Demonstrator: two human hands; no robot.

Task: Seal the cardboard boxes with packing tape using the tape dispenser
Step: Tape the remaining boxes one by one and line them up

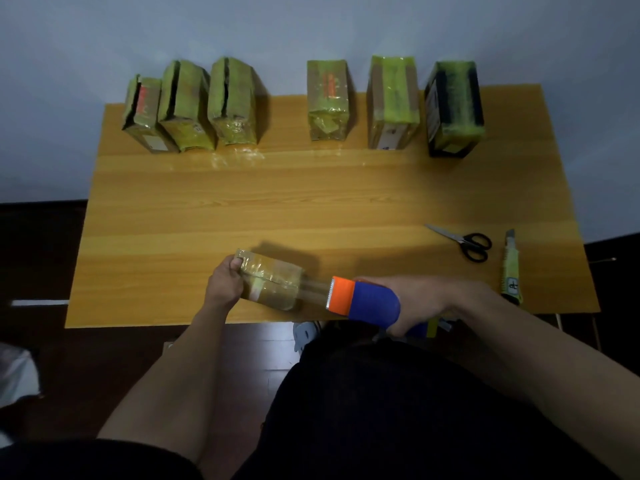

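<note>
A small cardboard box (pixel 273 282) lies on its side near the table's front edge, its surface glossy with tape. My left hand (pixel 225 284) grips its left end, the thumb on top. My right hand (pixel 426 299) holds a blue and orange tape dispenser (pixel 363 301) just right of the box. A clear strip of tape (pixel 315 291) stretches from the dispenser's toothed edge to the box. Three boxes with split-open tops (pixel 187 105) stand at the back left. Three taped boxes (pixel 393 102) stand at the back right.
Black-handled scissors (pixel 464 241) and a green utility knife (pixel 510 268) lie on the wooden table (pixel 277 202) to the right. A scrap of clear tape (pixel 235 157) sits before the back left boxes. A wall rises behind the table. Dark floor surrounds it.
</note>
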